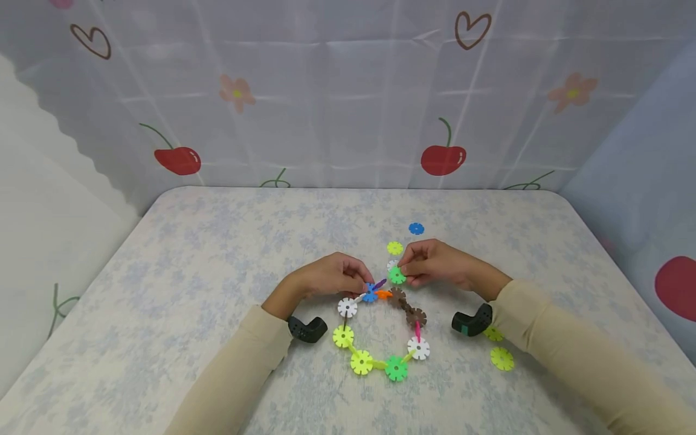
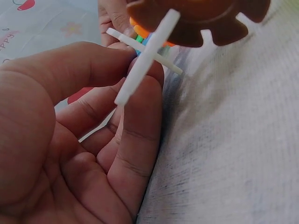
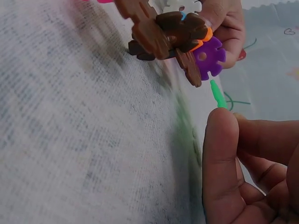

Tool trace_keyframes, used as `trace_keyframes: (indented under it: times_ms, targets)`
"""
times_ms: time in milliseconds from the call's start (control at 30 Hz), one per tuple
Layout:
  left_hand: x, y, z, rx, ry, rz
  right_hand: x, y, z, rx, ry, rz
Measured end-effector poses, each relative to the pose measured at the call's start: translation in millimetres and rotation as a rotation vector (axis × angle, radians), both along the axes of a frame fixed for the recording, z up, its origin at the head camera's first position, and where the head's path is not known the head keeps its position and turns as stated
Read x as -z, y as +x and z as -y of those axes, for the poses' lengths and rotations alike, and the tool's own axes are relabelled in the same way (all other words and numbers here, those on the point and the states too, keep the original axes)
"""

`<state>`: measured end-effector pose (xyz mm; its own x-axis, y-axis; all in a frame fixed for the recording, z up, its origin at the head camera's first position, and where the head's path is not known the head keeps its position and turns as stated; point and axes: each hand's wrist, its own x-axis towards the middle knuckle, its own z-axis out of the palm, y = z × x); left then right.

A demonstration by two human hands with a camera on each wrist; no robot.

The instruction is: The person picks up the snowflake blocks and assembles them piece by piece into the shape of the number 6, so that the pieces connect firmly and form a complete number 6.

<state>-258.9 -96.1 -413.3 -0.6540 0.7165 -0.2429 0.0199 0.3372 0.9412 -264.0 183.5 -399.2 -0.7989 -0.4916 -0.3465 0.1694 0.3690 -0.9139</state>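
A ring of interlocking plastic discs lies on the table, its slotted pieces joined edge to edge: white, yellow, green, brown, orange and blue. At its far side my left hand (image 1: 338, 275) pinches the blue disc (image 1: 370, 293), from which a purple disc (image 3: 209, 58) sticks out. Just right of that, my right hand (image 1: 438, 264) pinches a loose green disc (image 1: 397, 275) between thumb and finger. In the right wrist view a small gap separates the green disc's edge from the purple one. Crossed white discs (image 2: 148, 56) stand before the left fingertips in the left wrist view.
Beyond the right hand lie a yellow disc (image 1: 394, 248) and a blue disc (image 1: 416, 228); a white one (image 1: 392, 265) is partly hidden by the right fingers. Near the right sleeve are yellow discs (image 1: 502, 359). A printed curtain (image 1: 348, 109) hangs behind the table (image 1: 217, 241).
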Motion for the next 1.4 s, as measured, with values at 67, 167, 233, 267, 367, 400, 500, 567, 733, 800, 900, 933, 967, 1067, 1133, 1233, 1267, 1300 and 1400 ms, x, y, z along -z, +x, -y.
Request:
trace_keyframes:
  times_ms: [67,167,233,267,367,400,500,567,733,800,900,933,967,1067,1133,1233,1267,1300,1400]
  targets:
    - [-0.2,0.1,0,0.001,0.001,0.003,0.2,0.7,3,0.001,-0.008,0.016]
    - [0.2,-0.1,0,0.003,0.008,0.009,0.8,1.6,6,-0.007,-0.011,0.020]
    - [0.6,-0.3,0,0.003,0.009,0.011,0.9,2.0,7,0.005,-0.012,0.028]
    - [0.8,-0.4,0,0.002,0.010,0.012,1.0,2.2,8,0.004,-0.013,0.023]
    - [1.7,-0.8,0,0.003,0.014,0.010,1.0,2.8,10,0.001,-0.023,0.018]
    - [1.9,-0.9,0,0.003,0.015,0.011,0.7,3.0,10,0.004,-0.026,0.021]
    - [1.5,-0.2,0,0.007,0.020,0.008,0.0,4.5,12,-0.007,-0.039,0.020]
    - [1.3,0.2,0,0.009,0.020,0.000,0.7,4.9,12,-0.008,-0.041,0.022]
    - [0.6,0.9,0,0.008,0.020,-0.020,3.1,4.1,14,-0.003,-0.045,0.018]
    - [0.3,1.3,0,0.007,0.021,-0.024,3.2,3.7,15,-0.003,-0.043,0.016]
    - [0.9,1.6,0,0.009,0.026,-0.032,3.9,3.4,17,-0.007,-0.033,0.008]
    - [1.2,1.6,0,0.011,0.027,-0.036,3.9,3.4,18,-0.009,-0.029,0.004]
    - [1.4,1.6,-1,0.011,0.029,-0.039,4.0,3.4,18,-0.012,-0.024,-0.003]
    - [2.0,1.9,-1,0.010,0.029,-0.049,4.3,3.6,20,-0.013,-0.014,-0.016]
    - [1.5,2.5,-1,0.006,0.025,-0.054,4.8,3.9,20,-0.015,-0.010,-0.024]
    - [-0.1,3.6,-1,0.000,0.021,-0.059,5.4,4.9,21,-0.012,-0.008,-0.029]
    - [-0.6,4.0,-1,-0.002,0.019,-0.061,5.5,5.2,22,-0.012,-0.007,-0.032]
    - [-1.1,4.2,-1,-0.003,0.017,-0.065,5.6,5.6,22,-0.012,-0.006,-0.035]
    - [-1.3,4.6,-2,-0.005,0.016,-0.073,5.3,6.3,22,-0.010,-0.004,-0.043]
